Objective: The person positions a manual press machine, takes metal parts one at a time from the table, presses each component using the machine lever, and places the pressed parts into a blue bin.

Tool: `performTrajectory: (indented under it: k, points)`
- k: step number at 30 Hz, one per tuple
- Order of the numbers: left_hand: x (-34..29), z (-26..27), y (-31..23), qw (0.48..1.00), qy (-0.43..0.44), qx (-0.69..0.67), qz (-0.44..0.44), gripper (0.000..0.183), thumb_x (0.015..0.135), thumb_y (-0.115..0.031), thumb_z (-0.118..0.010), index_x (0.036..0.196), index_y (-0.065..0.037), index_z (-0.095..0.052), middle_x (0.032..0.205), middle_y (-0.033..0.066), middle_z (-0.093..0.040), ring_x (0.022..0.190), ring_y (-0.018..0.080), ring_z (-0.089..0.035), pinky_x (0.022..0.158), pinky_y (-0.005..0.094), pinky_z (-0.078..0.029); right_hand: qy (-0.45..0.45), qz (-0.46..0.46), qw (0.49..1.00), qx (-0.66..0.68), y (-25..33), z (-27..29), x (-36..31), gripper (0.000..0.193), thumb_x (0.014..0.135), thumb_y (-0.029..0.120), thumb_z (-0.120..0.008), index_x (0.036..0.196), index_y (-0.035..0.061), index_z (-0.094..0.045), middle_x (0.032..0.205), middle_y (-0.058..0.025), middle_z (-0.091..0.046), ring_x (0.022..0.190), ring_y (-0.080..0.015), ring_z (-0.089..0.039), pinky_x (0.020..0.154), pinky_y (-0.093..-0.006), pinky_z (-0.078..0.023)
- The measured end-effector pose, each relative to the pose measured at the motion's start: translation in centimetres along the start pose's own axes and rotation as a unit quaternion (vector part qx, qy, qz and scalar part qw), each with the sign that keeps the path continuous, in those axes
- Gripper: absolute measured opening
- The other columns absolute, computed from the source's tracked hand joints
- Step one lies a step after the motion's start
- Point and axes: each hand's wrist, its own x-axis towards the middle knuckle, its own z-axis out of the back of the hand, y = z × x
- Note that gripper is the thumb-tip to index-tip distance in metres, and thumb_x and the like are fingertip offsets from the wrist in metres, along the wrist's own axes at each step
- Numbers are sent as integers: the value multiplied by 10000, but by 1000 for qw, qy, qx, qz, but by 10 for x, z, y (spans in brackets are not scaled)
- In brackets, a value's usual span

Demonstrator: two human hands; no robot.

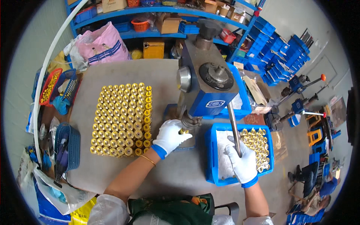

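Lever press [198,90] stands on the table [159,75]; its metal handle [233,127] sits in the curled fingers of the right hand [243,162]. Under the ram [191,120], the left hand [169,135] pinches 1 brass part [183,131] between thumb and fingertips.

The gold part [183,131] is partly hidden by the left hand [170,135]. The rear blue bin [244,112] is partly covered by the press [210,71]; the blue shelf [157,35] is cut off by the upper edge.
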Motion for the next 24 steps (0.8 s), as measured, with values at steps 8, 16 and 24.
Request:
performTrajectory:
  k: [8,16,24]
  points:
    - [-13,18,2,999,-8,-27,39,447,761,-310,-789,1124,-76,-673,1077,174,-679,1021,361,-626,912,433,-495,206,117,971,27,51,47,12,723,838,241,-772,1419,-21,-429,1308,-153,-580,1192,-199,-547,1036,-349,-422]
    - [-1,7,-2,1000,13,-13,10,368,779,-254,-766,1068,-44,-678,995,184,-677,927,362,-643,835,429,-507,402,269,683,547,125,77,168,586,981,534,-491,1170,-16,-560,1102,-137,-640,1119,-251,-594,988,-370,-448]
    - [5,36,-15,998,-46,-41,-2,192,714,-193,-762,788,-46,-662,850,140,-668,852,361,-637,771,448,-501,233,159,782,-556,-30,79,79,284,940,359,-546,968,160,-747,769,-112,-711,735,-311,-700,640,-443,-542]
